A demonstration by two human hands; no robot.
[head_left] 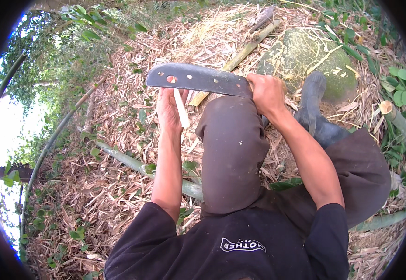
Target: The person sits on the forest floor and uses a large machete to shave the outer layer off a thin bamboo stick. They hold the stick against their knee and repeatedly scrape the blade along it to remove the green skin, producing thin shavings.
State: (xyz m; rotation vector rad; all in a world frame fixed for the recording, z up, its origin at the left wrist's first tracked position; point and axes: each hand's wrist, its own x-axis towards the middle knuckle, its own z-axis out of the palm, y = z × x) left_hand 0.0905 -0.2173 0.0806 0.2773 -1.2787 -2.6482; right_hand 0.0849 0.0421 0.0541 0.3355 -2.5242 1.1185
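Observation:
My right hand (269, 93) is wrapped round the handle end of a large machete (203, 80), a broad dark blade with several holes in it. The blade lies crosswise, pointing left, just beyond my raised knee. Under its left part, my left hand (168, 112) grips a pale, thin strip of split bamboo (181, 109). The strip's near end slants down beside my wrist, and its far end goes behind the blade. The blade hides most of my left fingers.
A mossy boulder (312, 60) stands beyond my boot (312, 100). One cut bamboo pole (252, 45) lies left of it, another green pole (128, 161) lies left of my knee, and a cut pole end (392, 114) sticks in at the right. Dry leaf litter (105, 196) covers the ground.

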